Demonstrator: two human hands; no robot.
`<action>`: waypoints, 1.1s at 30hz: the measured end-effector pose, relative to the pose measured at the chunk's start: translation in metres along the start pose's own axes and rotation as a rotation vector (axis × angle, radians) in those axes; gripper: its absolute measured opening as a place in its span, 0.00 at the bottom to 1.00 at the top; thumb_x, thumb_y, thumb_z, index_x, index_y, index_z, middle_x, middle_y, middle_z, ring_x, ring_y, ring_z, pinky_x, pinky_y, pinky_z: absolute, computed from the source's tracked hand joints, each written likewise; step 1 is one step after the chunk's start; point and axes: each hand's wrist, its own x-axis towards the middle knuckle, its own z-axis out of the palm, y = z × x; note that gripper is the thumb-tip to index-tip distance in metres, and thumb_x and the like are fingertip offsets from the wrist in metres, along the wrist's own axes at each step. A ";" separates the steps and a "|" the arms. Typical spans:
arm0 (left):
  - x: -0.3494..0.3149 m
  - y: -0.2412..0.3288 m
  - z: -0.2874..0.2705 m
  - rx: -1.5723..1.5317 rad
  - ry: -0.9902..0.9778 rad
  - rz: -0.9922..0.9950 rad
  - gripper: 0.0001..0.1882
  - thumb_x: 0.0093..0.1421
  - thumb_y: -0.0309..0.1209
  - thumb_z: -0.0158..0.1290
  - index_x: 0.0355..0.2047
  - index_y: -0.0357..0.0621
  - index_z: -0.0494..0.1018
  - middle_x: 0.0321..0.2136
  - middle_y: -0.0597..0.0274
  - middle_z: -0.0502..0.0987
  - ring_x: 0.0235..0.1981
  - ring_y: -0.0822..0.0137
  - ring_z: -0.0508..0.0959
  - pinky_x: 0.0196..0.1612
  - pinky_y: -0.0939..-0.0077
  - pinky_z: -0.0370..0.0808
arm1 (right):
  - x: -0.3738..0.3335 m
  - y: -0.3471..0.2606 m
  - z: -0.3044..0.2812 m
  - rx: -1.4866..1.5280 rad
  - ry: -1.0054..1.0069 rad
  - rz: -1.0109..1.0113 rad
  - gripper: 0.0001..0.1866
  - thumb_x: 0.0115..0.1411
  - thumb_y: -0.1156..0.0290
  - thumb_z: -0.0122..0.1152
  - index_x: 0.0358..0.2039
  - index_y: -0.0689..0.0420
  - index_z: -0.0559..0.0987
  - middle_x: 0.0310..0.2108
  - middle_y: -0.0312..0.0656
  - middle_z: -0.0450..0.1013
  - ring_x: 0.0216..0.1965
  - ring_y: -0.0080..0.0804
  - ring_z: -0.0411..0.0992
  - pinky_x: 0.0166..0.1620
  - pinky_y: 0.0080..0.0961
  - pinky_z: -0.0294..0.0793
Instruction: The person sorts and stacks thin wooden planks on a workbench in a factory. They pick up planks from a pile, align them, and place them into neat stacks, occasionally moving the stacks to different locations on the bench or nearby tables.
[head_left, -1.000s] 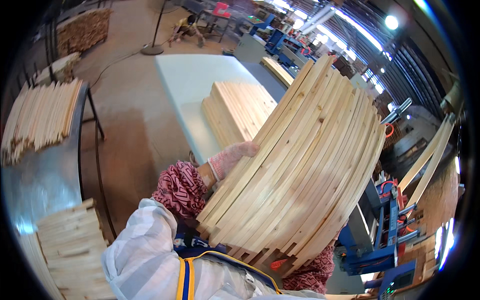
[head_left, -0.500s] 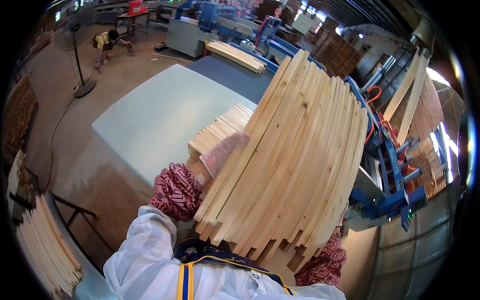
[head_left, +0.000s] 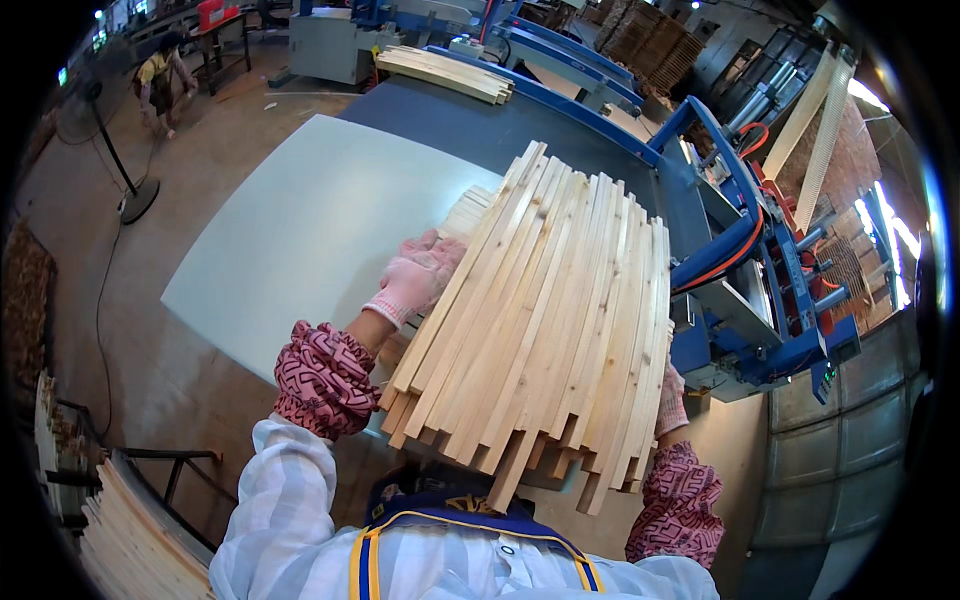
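Wooden sticks [head_left: 540, 320] lying in uneven pile at near side of pale desk [head_left: 300, 220]. Left hand [head_left: 418, 275] resting half-curled at left edge, right hand [head_left: 672, 402] flanking right, mostly hidden; cannot tell either grip. Even inward pressing probably keeping pile together best.

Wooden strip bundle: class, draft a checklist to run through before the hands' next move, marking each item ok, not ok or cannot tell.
1. Both hands gloved: ok, left hand and right hand.
2. Hands at opposite sides of the wooden strip bundle: ok.
3. Near strip ends even: not ok, several stick out.
4. Right hand's grip: cannot tell, mostly hidden.
5. Support beneath the bundle: cannot tell, underside hidden.
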 end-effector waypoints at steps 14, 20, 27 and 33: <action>-0.013 0.004 -0.029 -0.057 0.038 0.032 0.20 0.66 0.42 0.43 0.54 0.52 0.73 0.55 0.60 0.75 0.60 0.54 0.70 0.62 0.66 0.66 | 0.030 0.078 -0.034 -0.838 -0.103 -0.209 0.18 0.68 0.63 0.46 0.50 0.61 0.76 0.38 0.46 0.79 0.35 0.39 0.78 0.37 0.29 0.78; -0.061 -0.050 -0.020 -0.736 0.529 -0.117 0.21 0.66 0.43 0.49 0.52 0.43 0.76 0.49 0.61 0.79 0.49 0.66 0.76 0.55 0.74 0.71 | 0.011 0.014 -0.012 -0.057 -0.105 0.049 0.26 0.69 0.48 0.48 0.38 0.60 0.80 0.24 0.38 0.74 0.23 0.25 0.71 0.25 0.23 0.69; -0.212 0.042 0.048 -1.337 1.448 -0.799 0.23 0.67 0.46 0.46 0.54 0.45 0.74 0.49 0.56 0.78 0.52 0.63 0.76 0.55 0.71 0.70 | -0.014 -0.019 -0.030 0.295 -0.374 0.040 0.22 0.64 0.60 0.58 0.50 0.63 0.79 0.22 0.35 0.73 0.20 0.17 0.67 0.24 0.18 0.67; -0.301 0.262 0.241 -0.556 0.760 -1.321 0.14 0.64 0.41 0.45 0.39 0.50 0.77 0.40 0.47 0.79 0.47 0.45 0.76 0.49 0.58 0.73 | 0.017 0.048 -0.025 0.102 -0.443 -0.455 0.28 0.63 0.66 0.58 0.62 0.62 0.68 0.32 0.36 0.71 0.27 0.21 0.65 0.29 0.19 0.67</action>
